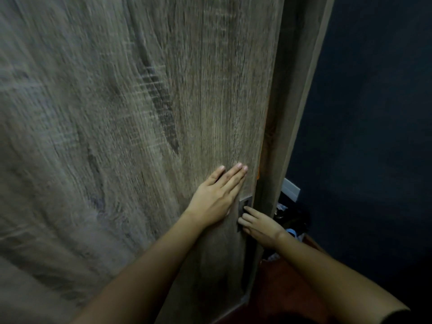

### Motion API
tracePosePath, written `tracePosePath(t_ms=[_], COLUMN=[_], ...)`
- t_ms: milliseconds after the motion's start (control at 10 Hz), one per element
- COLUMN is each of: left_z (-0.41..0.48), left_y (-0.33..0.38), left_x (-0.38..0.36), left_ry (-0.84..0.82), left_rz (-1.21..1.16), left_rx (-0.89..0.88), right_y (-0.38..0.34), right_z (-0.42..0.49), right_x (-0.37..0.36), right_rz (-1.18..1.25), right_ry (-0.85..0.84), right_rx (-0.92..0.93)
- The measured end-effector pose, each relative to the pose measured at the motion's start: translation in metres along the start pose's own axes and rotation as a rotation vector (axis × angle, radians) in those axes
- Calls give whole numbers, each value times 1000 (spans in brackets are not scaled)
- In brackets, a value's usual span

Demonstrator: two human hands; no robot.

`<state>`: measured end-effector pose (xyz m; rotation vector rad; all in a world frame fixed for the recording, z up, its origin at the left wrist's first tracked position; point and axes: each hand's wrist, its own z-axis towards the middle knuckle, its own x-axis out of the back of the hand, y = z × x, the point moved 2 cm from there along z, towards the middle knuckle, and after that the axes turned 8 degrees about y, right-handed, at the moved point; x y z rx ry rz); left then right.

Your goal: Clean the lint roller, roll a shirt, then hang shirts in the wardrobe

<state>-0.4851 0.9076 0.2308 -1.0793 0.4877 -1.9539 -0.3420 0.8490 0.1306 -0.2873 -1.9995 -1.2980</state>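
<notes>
A tall wood-grain wardrobe door (140, 113) fills most of the view. My left hand (217, 195) lies flat against its face near the right edge, fingers straight and together. My right hand (259, 224) is just below, its fingertips hooked into the recessed metal handle (245, 205) of the door. A narrow dark gap (272, 146) shows between the door's edge and the wardrobe side panel (301, 94); a sliver of orange shows in it. No shirts or lint roller are visible.
A dark blue wall (374, 113) stands to the right, with a white skirting strip (291, 187) low down. Dark and pale-blue clutter (292, 220) lies on the reddish floor (271, 288) beside the wardrobe.
</notes>
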Motion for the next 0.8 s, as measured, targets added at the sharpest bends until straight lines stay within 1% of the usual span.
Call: tracePosePath(t_ms=[200,500,700,800], left_z=[26,51,61,67], left_y=[15,30,41,46], left_x=[-10,-17,-13,-4], left_ry=[5,4,-68,-46], left_rz=[15,19,-24,-86], left_rx=[4,20,76,170], right_y=[14,30,42,40], right_z=[-10,-23,-28,-41], right_x=[-25,-43,-38,-40], right_rz=[23,57,7,107], right_ry=[-2,18,54,62], right_rx=[-59,-69,19,23])
